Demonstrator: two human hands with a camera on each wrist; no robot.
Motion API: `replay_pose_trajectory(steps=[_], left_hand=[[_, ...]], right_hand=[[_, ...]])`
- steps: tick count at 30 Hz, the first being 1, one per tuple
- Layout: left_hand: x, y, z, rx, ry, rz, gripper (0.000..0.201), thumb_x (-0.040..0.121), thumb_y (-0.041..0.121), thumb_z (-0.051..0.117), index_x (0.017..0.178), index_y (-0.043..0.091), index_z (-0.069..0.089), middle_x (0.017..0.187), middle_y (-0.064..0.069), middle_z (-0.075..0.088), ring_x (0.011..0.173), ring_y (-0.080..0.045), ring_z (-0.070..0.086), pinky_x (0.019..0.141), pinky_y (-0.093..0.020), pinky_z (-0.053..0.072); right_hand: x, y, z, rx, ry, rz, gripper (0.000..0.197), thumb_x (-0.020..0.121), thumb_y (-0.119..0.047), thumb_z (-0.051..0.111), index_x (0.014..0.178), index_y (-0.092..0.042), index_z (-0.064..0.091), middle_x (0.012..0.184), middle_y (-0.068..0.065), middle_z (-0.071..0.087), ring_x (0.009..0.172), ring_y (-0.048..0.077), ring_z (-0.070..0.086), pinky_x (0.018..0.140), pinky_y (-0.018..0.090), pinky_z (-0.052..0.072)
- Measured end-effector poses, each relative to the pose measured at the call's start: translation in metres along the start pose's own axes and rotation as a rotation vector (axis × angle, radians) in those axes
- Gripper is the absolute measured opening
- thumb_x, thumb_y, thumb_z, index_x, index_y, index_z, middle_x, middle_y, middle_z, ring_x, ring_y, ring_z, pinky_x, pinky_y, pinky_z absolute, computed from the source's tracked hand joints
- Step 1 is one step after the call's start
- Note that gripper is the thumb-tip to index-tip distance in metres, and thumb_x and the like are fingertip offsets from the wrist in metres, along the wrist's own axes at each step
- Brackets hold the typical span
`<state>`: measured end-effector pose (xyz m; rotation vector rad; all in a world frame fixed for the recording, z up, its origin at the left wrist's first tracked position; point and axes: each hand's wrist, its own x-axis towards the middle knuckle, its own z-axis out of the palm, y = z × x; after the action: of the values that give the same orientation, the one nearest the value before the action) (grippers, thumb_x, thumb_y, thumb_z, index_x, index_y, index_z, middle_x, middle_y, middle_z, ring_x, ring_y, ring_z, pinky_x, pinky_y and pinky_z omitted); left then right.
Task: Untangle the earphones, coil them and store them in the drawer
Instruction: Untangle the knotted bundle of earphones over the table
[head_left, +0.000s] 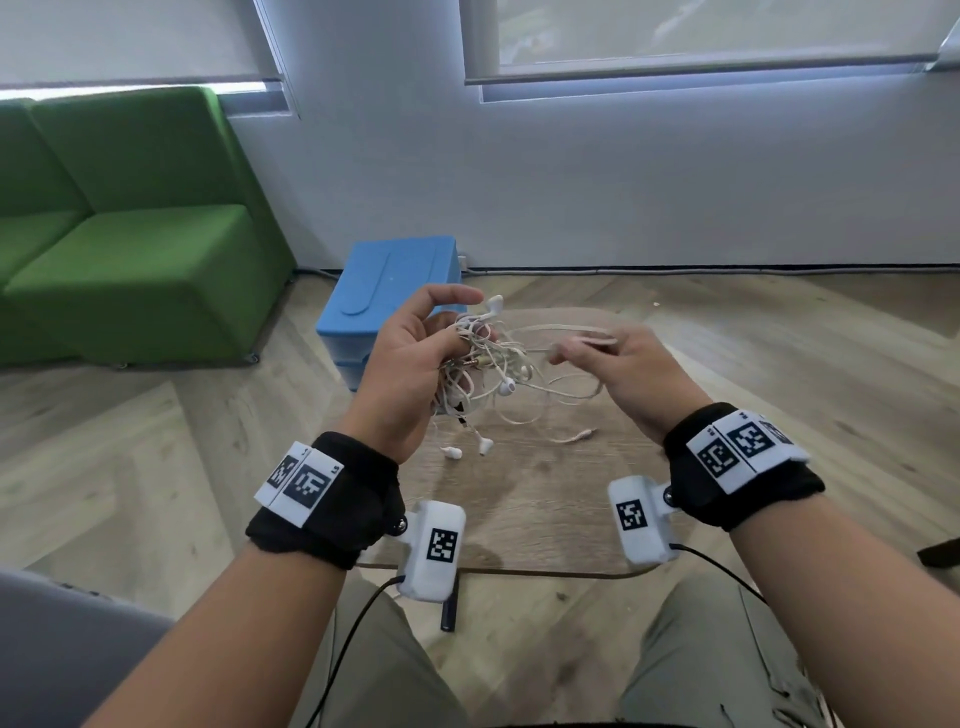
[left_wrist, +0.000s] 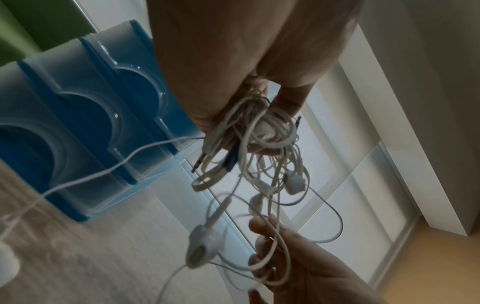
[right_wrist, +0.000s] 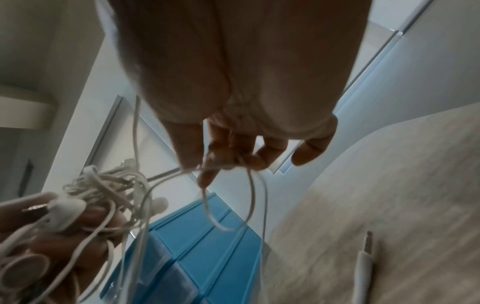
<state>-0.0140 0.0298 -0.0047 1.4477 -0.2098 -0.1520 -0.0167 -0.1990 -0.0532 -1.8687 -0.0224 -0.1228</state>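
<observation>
A knotted bundle of white earphones (head_left: 485, 364) hangs above a small wooden table (head_left: 545, 499). My left hand (head_left: 415, 358) grips the thick part of the tangle (left_wrist: 259, 131), its fingers curled round the cords. My right hand (head_left: 608, 358) pinches a loop of cable (right_wrist: 228, 166) drawn out to the right of the bundle. Earbuds (head_left: 485, 444) dangle below the left hand, and a jack plug end (head_left: 584, 434) lies on the table. The blue drawer unit (head_left: 387, 301) stands behind the hands with its drawers closed.
A green sofa (head_left: 130, 234) stands at the left against the wall. The wooden floor (head_left: 779, 332) stretches round the table. Wrist camera cables (head_left: 727, 571) hang over my knees at the bottom. A white wall with windows rises behind.
</observation>
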Motion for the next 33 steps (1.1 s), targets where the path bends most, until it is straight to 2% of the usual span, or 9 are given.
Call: replay_pose_trajectory(steps=[2,4,7,9,14,18,22,28,33], left_hand=[[-0.001,0.0,0.0,0.029,-0.021,0.005,0.042,0.095,-0.016,0.046,0.118,0.014,0.065,0.091,-0.01,0.07,0.081,-0.018,0.068,0.066,-0.028,0.055],[-0.003,-0.001,0.002,0.051,-0.044,0.016,0.045,0.093,-0.018,0.047,0.119,0.015,0.064,0.09,-0.009,0.068,0.08,-0.018,0.066,0.063,-0.026,0.054],[-0.003,-0.004,0.007,0.068,-0.049,0.033,0.045,0.093,-0.015,0.049,0.121,0.017,0.064,0.089,-0.005,0.068,0.084,-0.026,0.061,0.071,-0.034,0.052],[-0.002,-0.005,0.007,0.061,-0.03,0.038,0.047,0.091,-0.012,0.049,0.123,0.019,0.063,0.097,-0.01,0.065,0.087,-0.03,0.057,0.07,-0.037,0.049],[-0.003,-0.006,0.005,0.078,-0.054,0.056,0.056,0.078,-0.002,0.048,0.123,0.026,0.064,0.103,-0.008,0.063,0.09,-0.03,0.058,0.08,-0.048,0.051],[-0.002,-0.005,0.002,0.042,-0.033,0.078,0.056,0.081,-0.008,0.043,0.123,0.023,0.062,0.095,-0.003,0.065,0.078,-0.021,0.057,0.068,-0.032,0.048],[0.0,-0.004,-0.004,-0.034,-0.024,0.066,0.054,0.086,-0.016,0.043,0.125,0.018,0.06,0.084,0.0,0.064,0.069,-0.014,0.057,0.064,-0.031,0.049],[0.001,-0.005,-0.008,-0.103,-0.033,0.046,0.057,0.075,-0.008,0.045,0.123,0.018,0.062,0.079,-0.002,0.059,0.068,-0.018,0.05,0.061,-0.034,0.039],[0.001,-0.004,-0.008,-0.158,-0.076,0.052,0.061,0.07,-0.01,0.04,0.122,0.016,0.06,0.075,-0.002,0.057,0.064,-0.015,0.05,0.057,-0.029,0.043]], right_hand=[[0.003,0.004,-0.003,0.012,0.118,-0.004,0.022,0.095,-0.028,0.071,0.079,-0.016,0.08,0.091,0.014,0.077,0.091,0.024,0.07,0.097,0.047,0.051],[0.006,0.005,-0.005,-0.017,0.191,-0.021,0.025,0.092,-0.036,0.071,0.074,-0.02,0.077,0.076,0.024,0.069,0.068,0.022,0.057,0.074,0.039,0.048],[0.008,0.002,-0.005,-0.111,0.284,-0.008,0.029,0.097,-0.033,0.068,0.074,-0.015,0.072,0.044,-0.011,0.046,0.045,0.004,0.033,0.053,0.026,0.033],[0.009,-0.002,-0.005,-0.117,0.316,-0.004,0.03,0.099,-0.03,0.065,0.077,-0.011,0.07,0.044,-0.015,0.041,0.042,0.005,0.03,0.05,0.024,0.029],[0.011,0.0,-0.009,-0.131,0.429,0.006,0.033,0.101,-0.032,0.061,0.078,-0.011,0.068,0.054,-0.011,0.045,0.046,0.004,0.034,0.053,0.026,0.034],[0.011,0.004,-0.017,-0.162,0.549,0.046,0.033,0.104,-0.032,0.054,0.085,-0.007,0.066,0.072,-0.009,0.06,0.063,0.008,0.05,0.065,0.028,0.04],[0.014,0.014,-0.024,-0.084,0.594,0.088,0.038,0.105,-0.035,0.048,0.089,-0.003,0.061,0.067,-0.006,0.05,0.065,0.016,0.045,0.067,0.033,0.039],[0.016,0.015,-0.022,-0.123,0.442,0.031,0.036,0.106,-0.033,0.045,0.083,-0.007,0.052,0.074,-0.002,0.055,0.072,0.02,0.049,0.071,0.039,0.044],[0.015,0.003,-0.016,-0.308,0.243,-0.031,0.029,0.106,-0.027,0.048,0.087,-0.01,0.064,0.079,-0.001,0.065,0.081,0.022,0.06,0.073,0.035,0.044]])
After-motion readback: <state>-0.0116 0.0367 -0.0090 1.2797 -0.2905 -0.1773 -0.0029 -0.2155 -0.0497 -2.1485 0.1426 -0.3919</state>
